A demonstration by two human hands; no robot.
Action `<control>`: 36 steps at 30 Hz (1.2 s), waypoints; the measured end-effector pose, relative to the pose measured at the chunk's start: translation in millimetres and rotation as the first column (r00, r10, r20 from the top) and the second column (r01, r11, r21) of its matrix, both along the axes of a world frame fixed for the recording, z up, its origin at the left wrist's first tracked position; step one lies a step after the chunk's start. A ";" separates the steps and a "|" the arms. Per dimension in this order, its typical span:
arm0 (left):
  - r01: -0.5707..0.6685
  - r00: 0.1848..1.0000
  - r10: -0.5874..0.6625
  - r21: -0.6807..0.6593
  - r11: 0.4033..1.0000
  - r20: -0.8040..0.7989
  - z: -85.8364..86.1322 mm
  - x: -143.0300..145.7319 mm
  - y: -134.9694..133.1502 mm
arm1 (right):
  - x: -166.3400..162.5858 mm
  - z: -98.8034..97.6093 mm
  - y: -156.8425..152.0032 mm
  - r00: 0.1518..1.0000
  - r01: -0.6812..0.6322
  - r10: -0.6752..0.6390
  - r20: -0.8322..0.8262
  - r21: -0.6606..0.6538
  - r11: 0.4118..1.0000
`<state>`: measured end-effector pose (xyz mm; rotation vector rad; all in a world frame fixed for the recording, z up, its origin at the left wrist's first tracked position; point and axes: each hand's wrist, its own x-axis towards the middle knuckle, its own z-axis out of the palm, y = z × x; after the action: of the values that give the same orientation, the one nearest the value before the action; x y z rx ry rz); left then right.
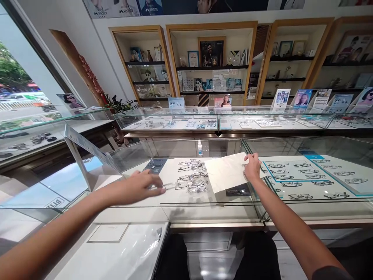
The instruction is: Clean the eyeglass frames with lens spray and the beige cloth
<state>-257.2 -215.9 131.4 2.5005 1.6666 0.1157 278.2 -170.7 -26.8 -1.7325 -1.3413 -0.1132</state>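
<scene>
My left hand (138,187) is over the glass counter at the left, slightly smeared by motion. Its thumb and fingers close on a thin, clear piece (169,186) that looks like part of a pair of glasses; most of it is hidden or blurred. My right hand (252,167) pinches a cream cloth (225,172) by its right edge. The cloth hangs spread out above the glass top. Beneath and between my hands, rows of eyeglasses (190,177) lie on a white display surface. Behind the cloth stands a small white bottle (199,147) with a blue label.
More eyeglasses (300,196) lie in the right-hand case. A tilted sign stand (89,155) rises at the left beside my forearm. The counter's front glass edge (210,203) runs near me. Farther back are another display counter (175,132) and wood-framed shelves (211,25).
</scene>
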 end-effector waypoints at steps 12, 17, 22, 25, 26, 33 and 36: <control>-0.014 0.998 0.025 0.187 0.982 -0.058 -35.1 95.6 170.5 | 7.5 -7.8 13.3 1.000 0.028 -0.028 -0.001 -0.020 0.999; -0.001 1.000 0.002 0.154 0.988 -0.003 -60.3 109.5 189.6 | 8.3 -9.4 15.9 1.000 0.019 -0.019 0.002 -0.018 1.000; -0.006 1.000 0.003 0.127 0.992 0.019 -72.4 117.1 191.0 | 7.8 -9.4 16.6 1.000 0.009 -0.009 -0.002 -0.012 1.000; 0.008 1.000 -0.009 0.117 0.993 0.008 -74.6 120.8 188.7 | 8.6 -9.9 17.2 1.000 0.007 -0.007 -0.005 -0.004 1.000; 0.015 1.000 -0.015 0.114 0.993 0.000 -74.4 122.3 187.2 | 9.0 -10.2 17.4 1.000 0.006 -0.006 -0.005 -0.002 1.000; 0.044 0.998 -0.039 0.125 0.991 -0.043 -57.5 121.9 135.4 | 9.9 -10.2 13.1 1.000 -0.022 0.023 -0.020 0.032 0.999; 0.088 0.995 -0.082 0.157 0.984 -0.049 -41.7 104.4 75.1 | 9.4 -6.5 8.6 0.999 -0.041 0.043 -0.027 0.050 0.998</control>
<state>-152.8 -140.8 89.6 2.7054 1.6232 0.1953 287.6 -162.1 -33.3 -1.6577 -1.3425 -0.0974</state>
